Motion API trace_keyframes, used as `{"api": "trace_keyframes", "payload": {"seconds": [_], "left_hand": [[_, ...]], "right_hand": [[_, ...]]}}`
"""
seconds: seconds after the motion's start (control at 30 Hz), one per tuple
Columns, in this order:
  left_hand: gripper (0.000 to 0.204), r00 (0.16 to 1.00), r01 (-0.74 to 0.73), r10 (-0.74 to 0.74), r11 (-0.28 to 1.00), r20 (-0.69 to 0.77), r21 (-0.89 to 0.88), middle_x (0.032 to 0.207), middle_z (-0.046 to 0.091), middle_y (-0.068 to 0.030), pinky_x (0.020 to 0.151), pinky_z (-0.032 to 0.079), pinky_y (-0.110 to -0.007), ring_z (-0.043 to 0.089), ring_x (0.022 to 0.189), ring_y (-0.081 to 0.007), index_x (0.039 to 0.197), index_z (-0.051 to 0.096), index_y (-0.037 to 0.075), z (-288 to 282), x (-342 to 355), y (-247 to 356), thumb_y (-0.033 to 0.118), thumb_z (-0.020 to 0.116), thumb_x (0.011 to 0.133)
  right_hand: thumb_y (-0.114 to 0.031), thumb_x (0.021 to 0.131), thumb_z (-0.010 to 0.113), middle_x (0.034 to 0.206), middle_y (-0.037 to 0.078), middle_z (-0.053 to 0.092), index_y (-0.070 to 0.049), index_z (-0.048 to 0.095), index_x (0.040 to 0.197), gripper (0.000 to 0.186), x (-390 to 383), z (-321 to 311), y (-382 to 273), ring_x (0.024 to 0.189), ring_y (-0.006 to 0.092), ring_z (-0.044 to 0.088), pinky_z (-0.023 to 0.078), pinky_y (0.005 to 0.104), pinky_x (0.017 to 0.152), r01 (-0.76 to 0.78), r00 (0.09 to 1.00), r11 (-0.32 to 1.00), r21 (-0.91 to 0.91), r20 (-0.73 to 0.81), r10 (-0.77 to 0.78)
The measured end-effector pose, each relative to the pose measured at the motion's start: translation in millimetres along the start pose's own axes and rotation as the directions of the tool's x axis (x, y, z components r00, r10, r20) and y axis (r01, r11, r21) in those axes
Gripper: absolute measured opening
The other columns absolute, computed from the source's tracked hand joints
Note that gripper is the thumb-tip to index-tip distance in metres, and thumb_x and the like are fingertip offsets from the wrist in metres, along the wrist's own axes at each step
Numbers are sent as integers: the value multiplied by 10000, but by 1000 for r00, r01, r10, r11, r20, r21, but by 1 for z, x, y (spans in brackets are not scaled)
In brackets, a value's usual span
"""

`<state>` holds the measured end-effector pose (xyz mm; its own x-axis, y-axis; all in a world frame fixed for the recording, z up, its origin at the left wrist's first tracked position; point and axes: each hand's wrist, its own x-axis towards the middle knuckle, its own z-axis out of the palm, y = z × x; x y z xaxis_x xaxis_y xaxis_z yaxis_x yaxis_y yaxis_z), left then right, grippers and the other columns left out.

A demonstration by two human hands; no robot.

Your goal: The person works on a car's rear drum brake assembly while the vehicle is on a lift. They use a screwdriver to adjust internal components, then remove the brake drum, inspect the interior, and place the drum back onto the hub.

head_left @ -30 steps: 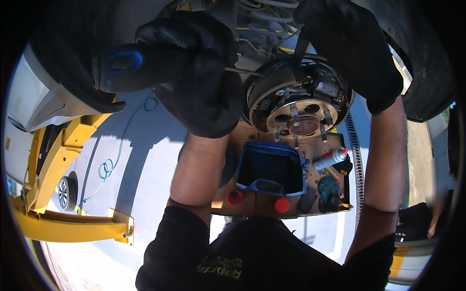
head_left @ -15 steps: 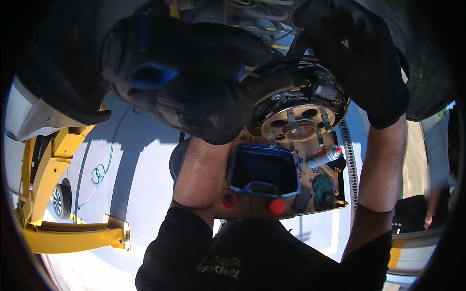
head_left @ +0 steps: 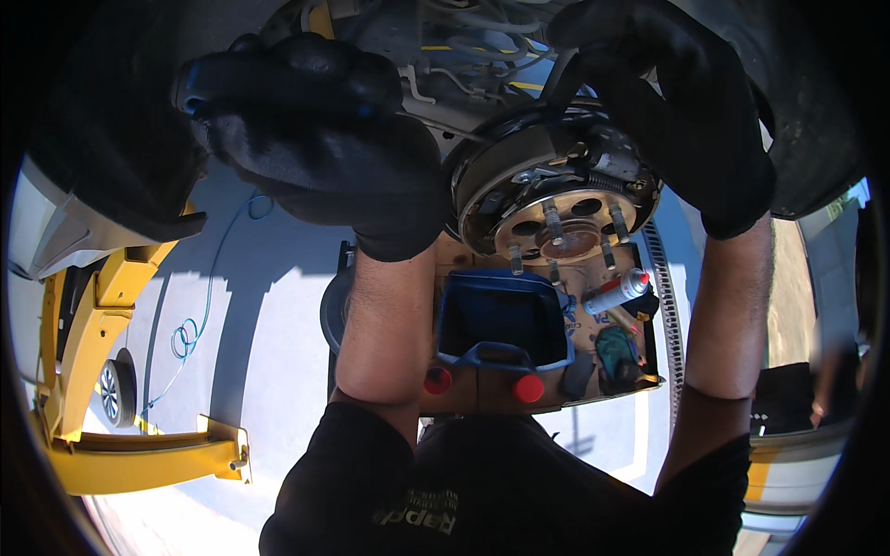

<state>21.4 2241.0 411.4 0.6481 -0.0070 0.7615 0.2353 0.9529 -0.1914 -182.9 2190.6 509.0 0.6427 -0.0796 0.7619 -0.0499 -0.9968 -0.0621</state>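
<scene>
My left hand (head_left: 324, 153), in a black glove, is wrapped around a thick dark tool handle with blue trim (head_left: 193, 88). A thin metal rod (head_left: 445, 127) runs from beside that glove toward the brake; whether it belongs to the tool is unclear. The exposed drum brake assembly (head_left: 519, 167), with curved shoes and a coil spring, surrounds a wheel hub (head_left: 593, 222) with several studs. My right hand (head_left: 686, 111), also gloved, is curled at the brake's upper right edge. Its fingertips are bent around a dark strip-like piece I cannot identify.
Below the hub, a cardboard-covered surface (head_left: 454, 394) carries a cut-open blue container (head_left: 505, 357), a spray can (head_left: 616, 294), red caps (head_left: 528, 388) and a green-and-black glove-like item (head_left: 619, 357). A yellow lift arm (head_left: 139, 463) stands left. Dark vehicle bodywork (head_left: 102, 176) curves overhead.
My left hand has drawn back left and turned with the tool, uncovering the thin rod and pipes behind. My right hand stays at nearly the same spot.
</scene>
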Motion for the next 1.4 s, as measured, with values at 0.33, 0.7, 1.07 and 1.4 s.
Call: {"api": "trace_keyframes", "payload": {"seconds": [0.33,0.7,1.07,1.4], "left_hand": [[409,984,179,-177,981,36,-72,835,608,-83,551,506,-297,633,710,-182,1175,605,87,-8,23,-7,434,405,1094],[412,984,-87,139,915,-107,394,824,596,-67,540,487,-262,608,701,-154,1141,603,96,-12,23,-29,442,381,1109],[393,984,-137,174,869,-36,476,877,625,-82,610,526,-284,637,760,-178,1166,607,76,-9,22,-29,419,429,1097],[383,972,-212,232,792,39,573,926,652,-96,674,562,-304,664,814,-201,1189,610,58,-4,23,-27,399,471,1086]], "right_hand": [[-150,950,722,1094,104,726,-37,734,1122,206,-13,-7,14,921,203,749,585,329,790,-43,984,981,-192,161,75],[-13,890,726,1026,110,740,-11,735,1067,177,-20,7,22,833,180,748,562,282,714,-66,997,993,-100,29,69],[-63,883,727,940,95,723,-56,737,1049,166,-40,14,31,814,192,740,585,308,709,-142,985,986,-84,-109,132],[-35,900,738,993,68,743,-42,737,1049,149,-73,25,27,894,154,733,562,280,802,-315,923,946,-81,-258,285]]}}
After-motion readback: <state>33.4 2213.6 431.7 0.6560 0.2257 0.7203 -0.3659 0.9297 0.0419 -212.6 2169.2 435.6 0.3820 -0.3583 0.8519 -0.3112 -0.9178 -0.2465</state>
